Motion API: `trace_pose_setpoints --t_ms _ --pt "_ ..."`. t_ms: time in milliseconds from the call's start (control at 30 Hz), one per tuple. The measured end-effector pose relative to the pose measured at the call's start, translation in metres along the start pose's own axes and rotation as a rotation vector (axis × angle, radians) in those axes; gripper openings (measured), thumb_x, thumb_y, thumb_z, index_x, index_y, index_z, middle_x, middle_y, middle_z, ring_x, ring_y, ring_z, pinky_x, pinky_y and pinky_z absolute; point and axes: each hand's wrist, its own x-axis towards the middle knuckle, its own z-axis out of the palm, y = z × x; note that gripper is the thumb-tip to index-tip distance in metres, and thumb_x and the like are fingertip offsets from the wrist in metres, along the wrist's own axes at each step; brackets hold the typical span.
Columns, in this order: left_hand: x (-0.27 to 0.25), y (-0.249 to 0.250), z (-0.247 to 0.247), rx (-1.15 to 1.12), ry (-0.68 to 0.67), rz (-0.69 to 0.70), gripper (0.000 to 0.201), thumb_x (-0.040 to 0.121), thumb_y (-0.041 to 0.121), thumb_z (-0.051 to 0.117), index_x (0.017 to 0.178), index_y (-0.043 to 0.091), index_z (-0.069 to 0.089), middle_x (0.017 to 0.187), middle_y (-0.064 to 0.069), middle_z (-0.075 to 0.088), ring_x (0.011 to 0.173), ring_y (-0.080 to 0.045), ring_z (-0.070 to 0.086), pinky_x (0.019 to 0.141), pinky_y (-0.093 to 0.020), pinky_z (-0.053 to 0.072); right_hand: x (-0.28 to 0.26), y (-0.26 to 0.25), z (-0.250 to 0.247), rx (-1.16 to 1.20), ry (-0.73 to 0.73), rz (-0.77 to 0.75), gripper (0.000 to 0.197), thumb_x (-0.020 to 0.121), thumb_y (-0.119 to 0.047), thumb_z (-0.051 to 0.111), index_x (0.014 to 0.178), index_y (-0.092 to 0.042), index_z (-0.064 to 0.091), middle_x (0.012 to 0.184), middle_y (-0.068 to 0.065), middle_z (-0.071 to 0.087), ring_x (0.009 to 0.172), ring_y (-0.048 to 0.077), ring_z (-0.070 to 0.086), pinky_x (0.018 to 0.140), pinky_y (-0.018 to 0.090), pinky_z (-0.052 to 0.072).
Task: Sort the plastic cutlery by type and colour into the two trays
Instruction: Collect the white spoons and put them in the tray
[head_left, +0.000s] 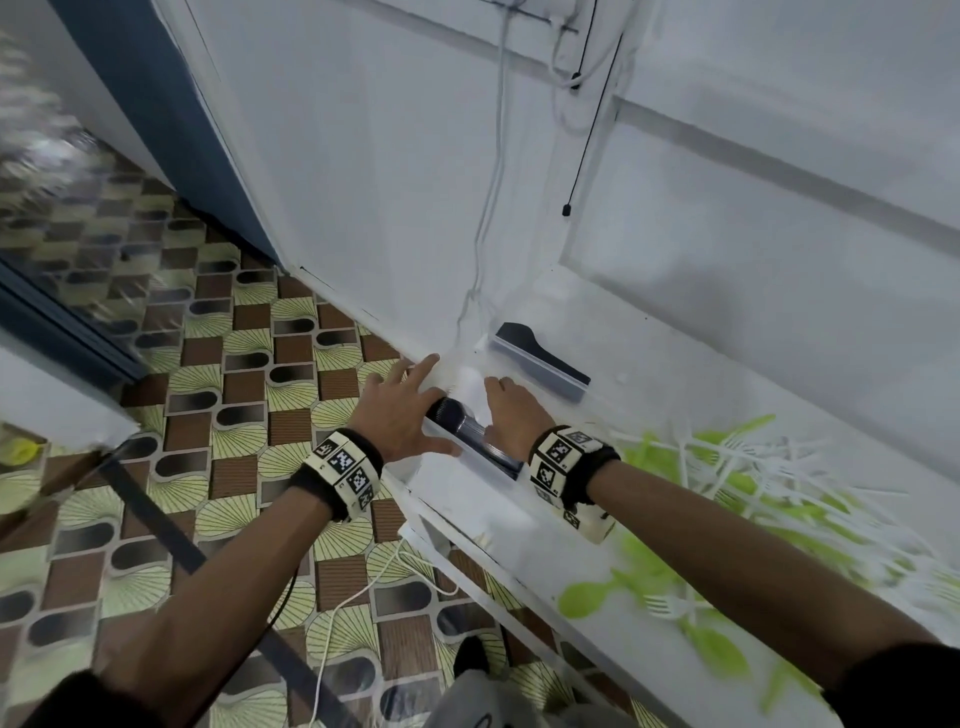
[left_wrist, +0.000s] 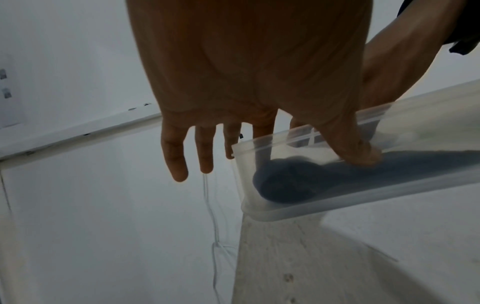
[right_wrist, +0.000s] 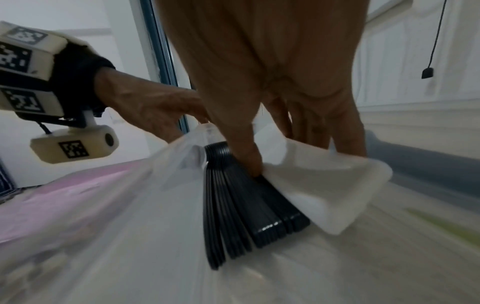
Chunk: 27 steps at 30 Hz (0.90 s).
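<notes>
clear tray (left_wrist: 259, 214) of stacked black spoons (right_wrist: 241, 214) at tabletop's (head_left: 519, 514) left end, left hand (head_left: 402, 410) splayed, thumb inside, right hand (head_left: 511, 415) pinching far wall, green and white cutlery pile (head_left: 727, 488) right

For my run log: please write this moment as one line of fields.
left hand: thumb presses black spoons in near clear tray | right hand: grips that tray | green and white cutlery: unsorted on table

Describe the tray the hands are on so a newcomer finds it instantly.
Start at the white table against the white wall, and go to its left end. The clear plastic tray there sits between the left hand and right hand. Unlike the far tray, its stack of black cutlery is pressed by both thumbs.
</notes>
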Motion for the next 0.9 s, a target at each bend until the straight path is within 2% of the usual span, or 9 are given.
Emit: trace_pose_setpoints --t_ms 67,200,300,400,567,667,800,900 --pt "-0.001 0.002 -0.003 0.004 -0.015 -0.003 0.101 0.065 0.098 0.037 0.141 0.034 0.052 0.169 -0.001 0.012 0.149 -0.034 0.025 0.109 -0.056 0.038 -0.002 0.002 0.006 -0.059 0.036 0.006 0.050 0.097 -0.015 0.061 0.140 -0.004 0.038 0.134 0.016 0.042 0.117 0.035 0.049 0.090 0.046 0.050" --pt "-0.004 0.007 -0.008 -0.078 -0.023 -0.017 0.091 0.070 0.089 0.056 0.140 0.031 0.054 0.168 -0.003 0.017 0.146 -0.035 0.031 0.109 -0.056 0.039 -0.001 0.007 0.011 -0.156 0.027 0.017 0.060 0.095 -0.012 0.064 0.146 -0.007 0.033 0.139 0.014 0.035 0.116 0.033 0.048 0.081 0.040 0.050" --pt "-0.011 0.012 -0.008 -0.350 0.028 -0.036 0.085 0.070 0.066 0.080 0.140 0.025 0.056 0.161 -0.006 0.032 0.133 -0.036 0.049 0.104 -0.050 0.046 0.001 0.011 0.010 -0.125 -0.052 0.014 0.063 0.092 -0.013 0.066 0.144 -0.002 0.034 0.142 0.016 0.034 0.122 0.035 0.046 0.092 0.040 0.049" --pt "-0.017 0.013 -0.008 -0.549 0.047 -0.053 0.080 0.069 0.051 0.089 0.138 0.023 0.061 0.158 -0.008 0.036 0.134 -0.035 0.049 0.110 -0.045 0.040 0.000 0.019 0.008 -0.066 -0.057 -0.003 0.067 0.092 -0.018 0.069 0.149 -0.003 0.035 0.144 0.016 0.036 0.127 0.033 0.047 0.103 0.040 0.046" --pt "-0.022 0.010 -0.021 -0.664 -0.010 -0.084 0.083 0.067 0.055 0.089 0.139 0.023 0.061 0.162 -0.003 0.033 0.144 -0.029 0.037 0.116 -0.040 0.030 -0.003 0.025 0.003 -0.064 -0.009 -0.034 0.068 0.091 -0.027 0.073 0.148 -0.005 0.043 0.143 0.017 0.044 0.128 0.032 0.050 0.106 0.037 0.042" --pt "-0.022 0.011 -0.023 -0.694 -0.010 -0.108 0.081 0.066 0.056 0.088 0.136 0.023 0.063 0.161 -0.003 0.035 0.144 -0.028 0.037 0.116 -0.040 0.030 -0.003 0.025 0.003 -0.054 0.004 -0.030 0.069 0.090 -0.027 0.074 0.148 -0.006 0.043 0.144 0.016 0.044 0.131 0.031 0.048 0.107 0.038 0.042" --pt "-0.021 0.009 -0.014 -0.776 -0.008 -0.160 0.084 0.061 0.062 0.088 0.134 0.028 0.063 0.162 0.001 0.034 0.145 -0.027 0.036 0.117 -0.047 0.036 -0.002 0.026 0.003 -0.025 0.000 -0.024 0.074 0.090 -0.028 0.073 0.153 -0.009 0.039 0.147 0.014 0.043 0.134 0.030 0.046 0.108 0.037 0.040" --pt "-0.020 0.010 -0.012 -0.767 -0.019 -0.164 0.085 0.062 0.063 0.087 0.134 0.027 0.062 0.163 0.003 0.032 0.145 -0.028 0.034 0.118 -0.047 0.034 -0.002 0.027 0.006 0.000 0.019 -0.014 0.075 0.090 -0.026 0.073 0.155 -0.012 0.037 0.150 0.011 0.045 0.138 0.028 0.044 0.111 0.033 0.037"
